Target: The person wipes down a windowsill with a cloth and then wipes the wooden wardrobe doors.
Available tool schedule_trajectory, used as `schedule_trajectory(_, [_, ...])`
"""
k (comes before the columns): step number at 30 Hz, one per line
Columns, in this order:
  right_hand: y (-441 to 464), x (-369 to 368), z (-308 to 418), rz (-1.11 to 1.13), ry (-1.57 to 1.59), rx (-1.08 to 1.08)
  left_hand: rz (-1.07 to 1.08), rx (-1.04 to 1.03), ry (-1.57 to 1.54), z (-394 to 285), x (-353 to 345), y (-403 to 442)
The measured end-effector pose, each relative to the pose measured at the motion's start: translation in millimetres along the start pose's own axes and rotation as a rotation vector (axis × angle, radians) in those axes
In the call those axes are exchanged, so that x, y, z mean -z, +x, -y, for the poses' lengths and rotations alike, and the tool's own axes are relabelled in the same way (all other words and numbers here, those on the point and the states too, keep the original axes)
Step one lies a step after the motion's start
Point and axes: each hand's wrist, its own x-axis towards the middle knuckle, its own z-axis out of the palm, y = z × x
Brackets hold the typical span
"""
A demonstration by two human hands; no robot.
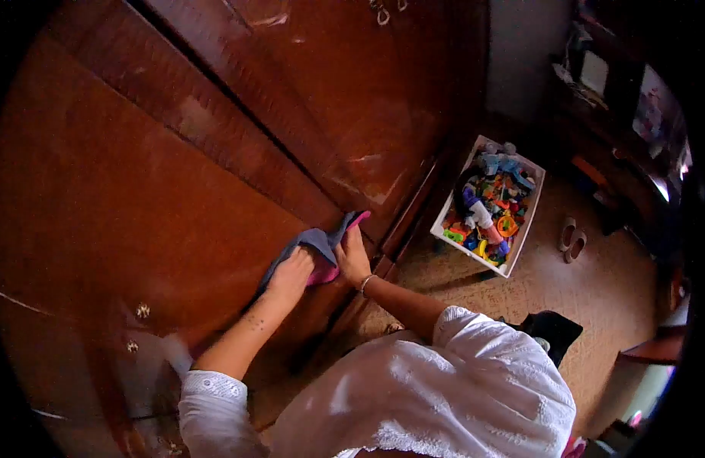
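Observation:
A grey-blue and pink cloth [316,240] lies bunched against the glossy reddish-brown wooden wardrobe [162,221]. My left hand [291,272] grips the near part of it, with the fingertips buried in the folds. Close by, my right hand [354,258] wears a bracelet at the wrist and holds the cloth's other end, where a pink edge sticks up. Part of the fingers on both hands is hidden by the fabric. The hands are near the wardrobe's lower edge, beside its dark base moulding [413,206].
Right of the wardrobe stands a white bin [518,252] full of colourful toys. A pair of light shoes [572,243] is on the patterned floor [612,275]. Small metal knobs [143,311] stick out of the wardrobe at left. Cluttered dark furniture [597,107] lines the far right.

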Motion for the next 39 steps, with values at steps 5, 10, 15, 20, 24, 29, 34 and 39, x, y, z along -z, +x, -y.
schedule_trajectory(5, [32, -9, 21, -0.081, 0.044, 0.128, -0.027, 0.237, -0.06, 18, 13, 34])
schedule_trajectory(10, [103, 24, 153, -0.31, 0.061, 0.504, -0.362, 0.634, -0.346, 111, 116, 30])
schedule_trajectory(15, [145, 43, 249, -0.336, 0.106, 0.733, -0.729, 0.803, -0.114, 164, 154, 28])
schedule_trajectory(20, [144, 33, 187, -0.415, 0.17, 0.577, -0.49, 0.652, -0.022, 141, 125, 45])
schedule_trajectory(24, [130, 25, 94, -0.402, 0.198, 0.295, -0.326, 0.406, -0.073, 109, 86, 78])
schedule_trajectory(29, [138, 40, 12, -0.327, 0.149, 0.202, -0.129, 0.287, 0.058, 94, 80, 117])
schedule_trajectory(34, [188, 94, 85, -0.291, -0.044, 0.503, -0.222, 0.394, 0.093, 128, 90, 143])
schedule_trajectory(39, [267, 139, 186, -0.273, -0.17, 0.985, -0.28, 0.625, -0.037, 212, 154, 129])
